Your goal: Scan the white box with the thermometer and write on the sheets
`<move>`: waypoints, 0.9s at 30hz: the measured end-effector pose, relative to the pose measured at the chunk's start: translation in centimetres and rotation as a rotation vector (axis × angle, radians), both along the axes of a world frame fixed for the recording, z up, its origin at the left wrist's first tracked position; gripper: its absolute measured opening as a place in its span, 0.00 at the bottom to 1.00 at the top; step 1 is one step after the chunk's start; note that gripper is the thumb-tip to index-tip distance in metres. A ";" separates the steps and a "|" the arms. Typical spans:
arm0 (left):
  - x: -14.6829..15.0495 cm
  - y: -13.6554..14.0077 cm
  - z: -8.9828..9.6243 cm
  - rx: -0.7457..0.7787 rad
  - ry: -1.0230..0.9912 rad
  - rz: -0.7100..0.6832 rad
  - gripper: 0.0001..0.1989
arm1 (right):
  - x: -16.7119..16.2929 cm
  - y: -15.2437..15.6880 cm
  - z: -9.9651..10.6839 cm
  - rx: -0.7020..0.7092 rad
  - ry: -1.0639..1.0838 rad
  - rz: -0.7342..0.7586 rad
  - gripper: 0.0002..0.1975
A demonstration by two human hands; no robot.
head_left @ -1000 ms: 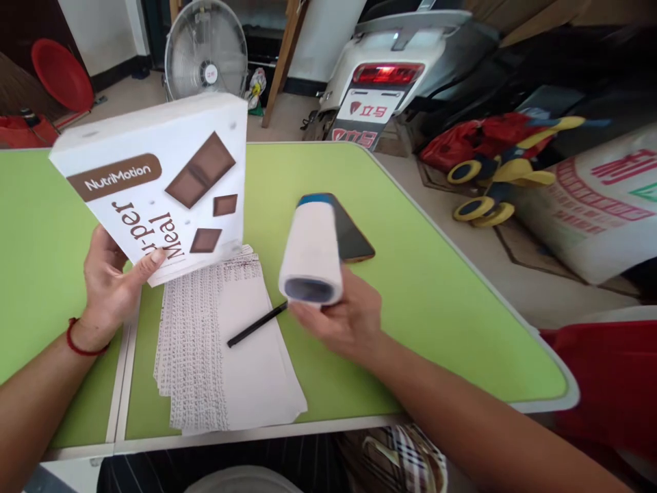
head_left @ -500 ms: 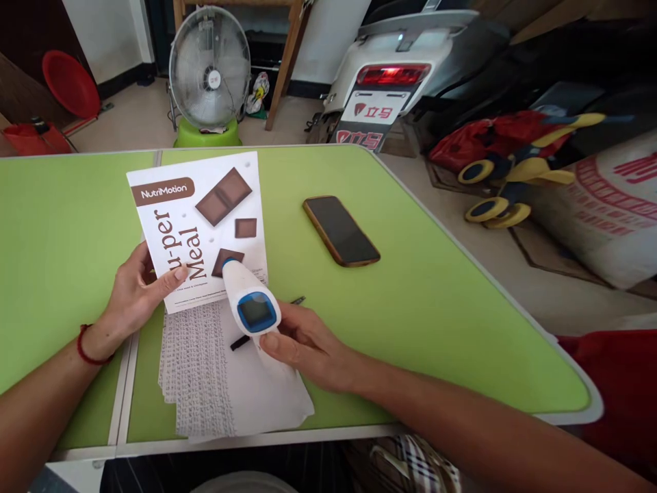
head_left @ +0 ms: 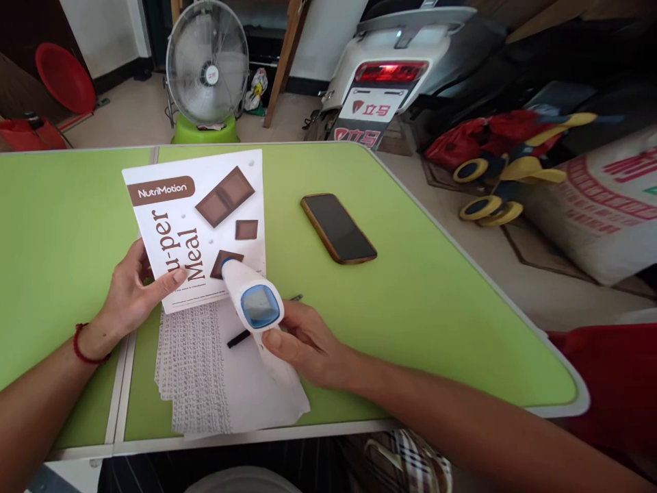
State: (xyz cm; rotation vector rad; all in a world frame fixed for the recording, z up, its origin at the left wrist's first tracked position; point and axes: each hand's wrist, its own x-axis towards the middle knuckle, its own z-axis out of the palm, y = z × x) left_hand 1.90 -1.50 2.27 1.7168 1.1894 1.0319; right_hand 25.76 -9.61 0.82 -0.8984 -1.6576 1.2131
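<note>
My left hand grips the lower left edge of a white NutriMotion box printed with chocolate pieces, thumb on its front. Closed around a white infrared thermometer is my right hand, with the thumb just under its blue-framed screen. The thermometer's tip points at the lower part of the box; whether it touches cannot be told. Below them, sheets of handwritten paper lie on the green table. A black pen rests on the paper, partly hidden behind the thermometer.
A phone in a brown case lies to the right of the box. Past the table's far edge stand a fan on a green stool and a white scooter. A yellow-wheeled toy and a printed sack are at the right.
The thermometer's screen has gone from dark to lighter. My right hand has tilted it slightly, and the whole view has shifted a little. Both hands keep their holds.
</note>
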 end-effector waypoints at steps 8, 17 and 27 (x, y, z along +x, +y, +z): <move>-0.2 0.2 -0.2 0.020 0.022 -0.008 0.26 | -0.1 0.0 -0.1 0.057 -0.005 0.015 0.18; -0.3 0.3 -0.3 0.015 0.025 -0.029 0.28 | -0.1 0.1 0.1 0.059 -0.005 0.019 0.21; -0.5 0.3 0.1 0.018 0.071 0.012 0.29 | 0.0 0.1 0.4 0.098 -0.026 0.012 0.21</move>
